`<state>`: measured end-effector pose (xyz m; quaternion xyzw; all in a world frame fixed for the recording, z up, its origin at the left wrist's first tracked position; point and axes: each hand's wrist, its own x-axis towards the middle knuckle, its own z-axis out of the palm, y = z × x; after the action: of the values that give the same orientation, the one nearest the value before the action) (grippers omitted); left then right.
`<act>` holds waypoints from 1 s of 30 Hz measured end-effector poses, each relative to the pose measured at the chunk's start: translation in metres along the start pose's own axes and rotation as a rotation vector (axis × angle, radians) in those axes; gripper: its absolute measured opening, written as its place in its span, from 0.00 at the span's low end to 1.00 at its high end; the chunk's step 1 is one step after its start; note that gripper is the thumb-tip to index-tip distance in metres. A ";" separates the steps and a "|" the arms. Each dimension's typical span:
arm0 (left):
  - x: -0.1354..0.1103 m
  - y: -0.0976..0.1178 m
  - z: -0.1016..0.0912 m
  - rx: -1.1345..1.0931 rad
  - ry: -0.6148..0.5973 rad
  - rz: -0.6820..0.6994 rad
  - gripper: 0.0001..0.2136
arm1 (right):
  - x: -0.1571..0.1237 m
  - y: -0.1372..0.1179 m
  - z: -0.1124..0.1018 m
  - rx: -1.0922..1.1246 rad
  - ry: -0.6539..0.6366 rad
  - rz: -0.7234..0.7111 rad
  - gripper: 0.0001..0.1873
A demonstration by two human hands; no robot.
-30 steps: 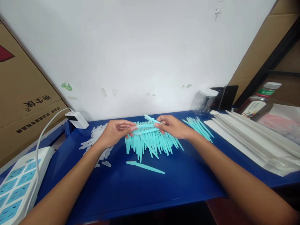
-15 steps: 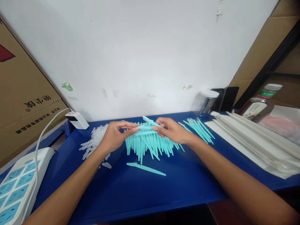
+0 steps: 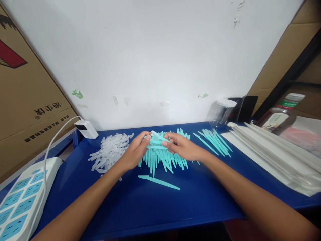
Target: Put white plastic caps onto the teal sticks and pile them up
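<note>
Above a pile of turquoise eyebrow razors [image 3: 163, 160], both my hands meet over a few more razors [image 3: 155, 143]. My right hand [image 3: 179, 144] is closed around their handles, one of them slanting up to the left. The fingers of my left hand [image 3: 140, 147] pinch the other end of these razors; whether a clear cap sits there is too blurred to tell. To the left lies a heap of translucent white blade caps [image 3: 110, 152]. A single razor [image 3: 159, 181] rests in front of the pile, and a small group of razors [image 3: 217, 142] lies to the right.
On the left are a power strip [image 3: 25, 197], a white charger with a cable [image 3: 86, 129] and a cardboard box [image 3: 30, 83]. White packaging sleeves [image 3: 271, 157], a clear jar [image 3: 223, 113], a phone [image 3: 247, 108] and a bottle [image 3: 282, 113] occupy the right side of the blue table [image 3: 200, 204].
My left hand has moved right and closed in on the razors' ends, nearer my right hand. The slanted razor has swung down closer to the others. The view has shifted slightly.
</note>
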<state>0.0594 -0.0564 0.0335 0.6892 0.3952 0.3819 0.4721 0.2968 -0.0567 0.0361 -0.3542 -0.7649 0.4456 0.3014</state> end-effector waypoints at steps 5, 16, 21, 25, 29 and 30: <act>-0.010 0.000 0.013 -0.072 -0.004 -0.013 0.20 | -0.005 -0.008 0.020 -0.254 -0.047 -0.131 0.16; -0.022 0.017 0.021 0.241 0.024 0.129 0.19 | -0.014 -0.020 0.028 -0.497 -0.105 -0.106 0.17; -0.019 0.012 0.017 0.425 0.054 0.240 0.19 | -0.010 -0.017 0.014 -0.588 -0.063 -0.081 0.17; -0.010 0.006 0.005 0.578 0.176 0.286 0.20 | -0.008 -0.003 -0.039 -0.626 0.103 0.092 0.23; -0.002 0.004 -0.008 0.709 0.209 0.308 0.18 | -0.018 0.023 -0.100 -0.972 0.255 0.728 0.24; -0.001 0.003 -0.010 0.738 0.212 0.315 0.17 | -0.022 0.030 -0.111 -0.993 0.267 0.822 0.24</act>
<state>0.0503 -0.0546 0.0390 0.8213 0.4416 0.3509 0.0859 0.4032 -0.0119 0.0532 -0.7667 -0.6381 0.0705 -0.0001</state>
